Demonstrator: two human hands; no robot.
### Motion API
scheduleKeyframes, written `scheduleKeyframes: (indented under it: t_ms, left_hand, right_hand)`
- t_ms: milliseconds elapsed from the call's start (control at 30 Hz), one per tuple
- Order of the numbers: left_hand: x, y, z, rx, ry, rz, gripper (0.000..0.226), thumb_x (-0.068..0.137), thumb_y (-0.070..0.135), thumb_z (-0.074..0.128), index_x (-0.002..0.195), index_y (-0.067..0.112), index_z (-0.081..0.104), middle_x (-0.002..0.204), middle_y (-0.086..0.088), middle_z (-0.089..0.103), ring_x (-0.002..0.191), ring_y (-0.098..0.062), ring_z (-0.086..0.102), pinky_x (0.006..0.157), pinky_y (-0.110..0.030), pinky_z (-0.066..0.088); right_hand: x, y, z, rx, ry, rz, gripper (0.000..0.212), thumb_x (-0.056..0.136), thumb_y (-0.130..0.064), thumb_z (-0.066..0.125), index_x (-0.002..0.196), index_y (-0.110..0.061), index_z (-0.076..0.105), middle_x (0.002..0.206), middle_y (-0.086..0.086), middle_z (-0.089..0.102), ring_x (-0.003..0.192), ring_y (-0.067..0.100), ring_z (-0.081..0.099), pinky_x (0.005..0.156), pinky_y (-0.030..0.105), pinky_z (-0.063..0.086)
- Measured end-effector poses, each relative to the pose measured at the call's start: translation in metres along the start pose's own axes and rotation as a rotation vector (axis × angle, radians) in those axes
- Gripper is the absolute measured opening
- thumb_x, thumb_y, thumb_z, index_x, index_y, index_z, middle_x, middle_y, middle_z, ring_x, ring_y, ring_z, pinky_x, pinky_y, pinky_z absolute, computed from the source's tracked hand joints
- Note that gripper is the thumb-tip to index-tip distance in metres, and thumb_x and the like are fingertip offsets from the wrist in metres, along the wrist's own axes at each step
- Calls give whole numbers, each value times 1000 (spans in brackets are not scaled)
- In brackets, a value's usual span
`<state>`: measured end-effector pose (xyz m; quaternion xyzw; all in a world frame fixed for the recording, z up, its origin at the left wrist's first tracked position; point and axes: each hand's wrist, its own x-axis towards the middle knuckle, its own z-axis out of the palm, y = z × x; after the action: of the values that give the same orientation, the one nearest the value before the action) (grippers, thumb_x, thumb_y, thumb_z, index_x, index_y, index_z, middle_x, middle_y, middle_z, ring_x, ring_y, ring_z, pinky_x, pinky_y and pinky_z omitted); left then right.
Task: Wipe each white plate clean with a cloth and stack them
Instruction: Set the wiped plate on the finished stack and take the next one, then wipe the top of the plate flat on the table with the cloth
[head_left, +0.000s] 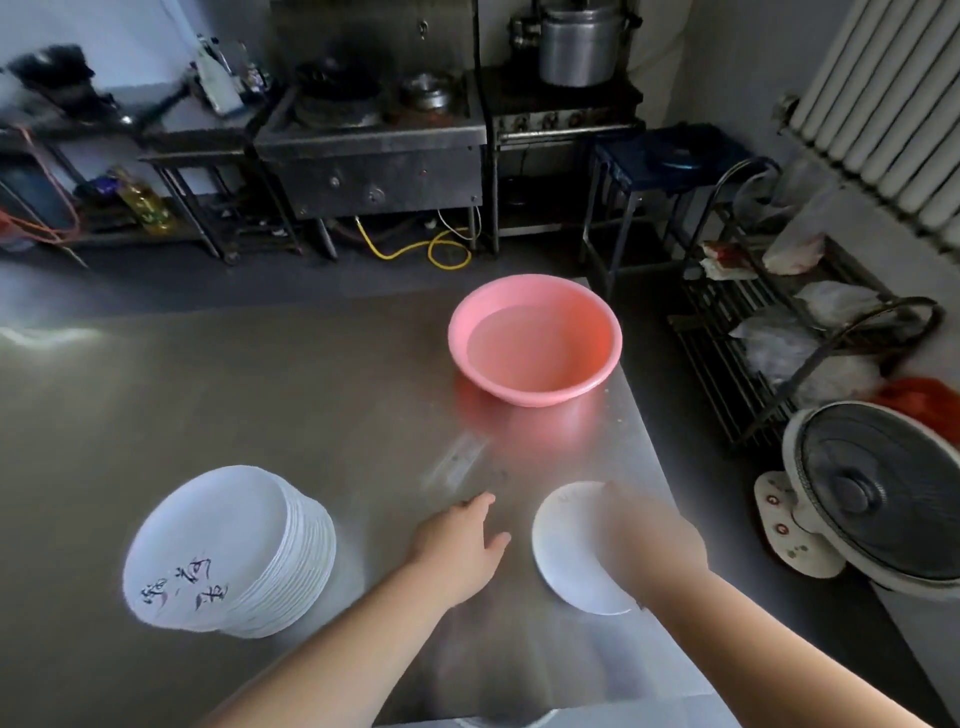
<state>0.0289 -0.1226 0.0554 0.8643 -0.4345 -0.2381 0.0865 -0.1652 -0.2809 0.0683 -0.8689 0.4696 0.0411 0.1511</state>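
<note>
While the blurred right hand (649, 535) covers a single white plate (566, 551) on the desk (311, 395), its grip unreadable, the left hand (457, 540) hovers spread; rigid, slick, breakable, the plate is probably best held by its rim.

Only two forearms and hands show of the person, entering from about six o'clock: the left hand (460, 540) nearer the middle and the right hand (652, 540) toward four o'clock. Both arms are bare from the lower edge of the view up to the fingers, with no sleeve, cuff or glove on either, and I see no watch, bracelet or ring on the left wrist or fingers. The right hand is smeared by blur, so its fingers and anything worn on them cannot be made out.
</note>
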Motion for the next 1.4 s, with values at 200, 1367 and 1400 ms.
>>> scheduleKeyframes:
  t_ms: [200,1367,1400]
  left_hand:
    - [-48,-89,-81,-20,195,-109,40,99,60,48,134,42,52,103,16,66,95,-15,65,81,-32,53]
    - [-113,-278,-139,-442,438,-233,18,94,30,61,101,43,51,77,13,58,70,0,54,54,-22,34]
    - [-111,-268,-138,-456,406,-212,24,93,33,62,107,49,50,79,15,61,73,2,57,56,-23,37]
  right_hand:
    - [-6,-116,-3,73,-17,-192,35,93,-64,47,98,-29,45,75,-7,65,71,20,65,52,30,44]
    - [-46,-309,35,438,-39,-103,17,93,-30,55,103,-41,45,70,-15,68,61,-1,61,49,22,40]
    - [-45,-296,30,451,-30,-91,18,94,-31,55,104,-42,45,68,-15,69,59,-1,61,50,22,41]
